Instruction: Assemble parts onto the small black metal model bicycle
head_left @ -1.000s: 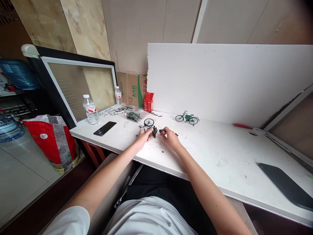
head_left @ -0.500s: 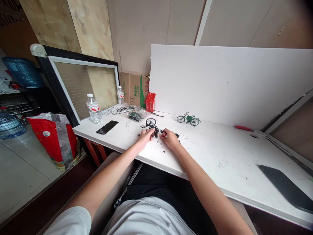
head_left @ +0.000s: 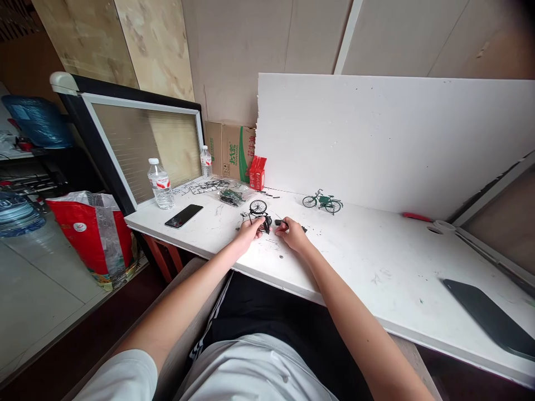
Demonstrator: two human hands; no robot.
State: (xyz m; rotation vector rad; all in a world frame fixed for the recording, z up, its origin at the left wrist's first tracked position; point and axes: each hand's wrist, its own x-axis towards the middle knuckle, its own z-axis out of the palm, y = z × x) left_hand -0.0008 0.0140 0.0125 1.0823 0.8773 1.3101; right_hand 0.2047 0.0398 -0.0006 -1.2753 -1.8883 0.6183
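My left hand (head_left: 249,231) is closed around a black model bicycle (head_left: 258,207), whose spoked wheel points away from me. Just to its right, my right hand (head_left: 291,233) is pinched, its fingertips at a small dark piece (head_left: 278,222) too small to name. A short gap separates the two hands. Other dark parts (head_left: 304,229) lie partly hidden behind my right hand. Near the table's front edge is a tiny round part (head_left: 281,257). A green model bicycle (head_left: 322,201) stands upright farther back on the right.
On the white table (head_left: 355,267) are a phone (head_left: 184,215), a water bottle (head_left: 161,186), a second bottle (head_left: 206,162), a bag of parts (head_left: 232,196), black part frames (head_left: 209,186), a red box (head_left: 257,172), a red-handled tool (head_left: 417,217) and a dark flat object (head_left: 489,317).
My right hand has shifted slightly at the dark piece, its fingers still pinched. My left hand keeps its hold on the black model bicycle in nearly the same place.
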